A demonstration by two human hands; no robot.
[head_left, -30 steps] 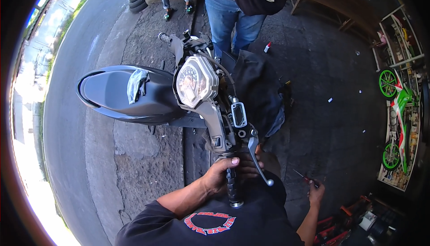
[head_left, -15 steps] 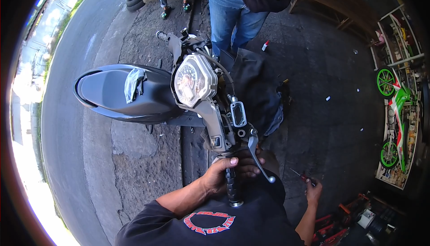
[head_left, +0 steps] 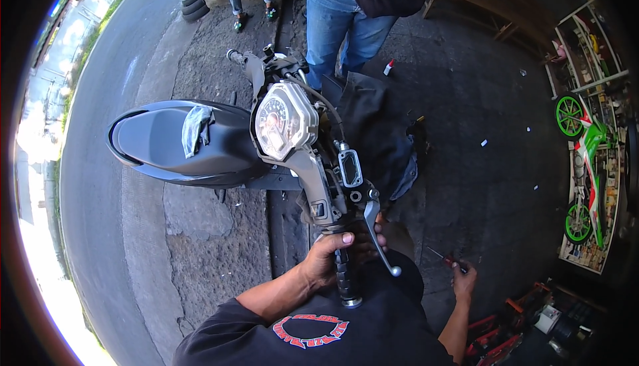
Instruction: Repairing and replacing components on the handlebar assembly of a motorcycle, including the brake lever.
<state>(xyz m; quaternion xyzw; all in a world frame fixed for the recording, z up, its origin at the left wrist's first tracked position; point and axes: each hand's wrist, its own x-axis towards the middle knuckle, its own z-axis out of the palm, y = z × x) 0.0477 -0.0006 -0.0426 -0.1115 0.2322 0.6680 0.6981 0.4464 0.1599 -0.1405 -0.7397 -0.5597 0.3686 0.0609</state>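
My left hand is closed round the black handlebar grip of a motor scooter, its thumb on top. Fingers of that hand reach to the silver brake lever and curl over its outer side. Beside the lever sits a brake fluid reservoir, its top dark within a pale rim. The round-faced speedometer is on the handlebar's bare grey housing. Off to the right, my right hand holds a screwdriver with a red and dark handle, its thin shaft pointing away from me.
A person in blue jeans stands just beyond the handlebar; another sits farther back. The black seat carries a crumpled wrapper. A small red-and-white bottle is on the dark floor. Shelving and a green motorcycle picture line the right.
The fingers of my left hand have curled over the brake lever, and its tip has come slightly nearer the grip. My right hand still holds the screwdriver. The whole view has shifted a little.
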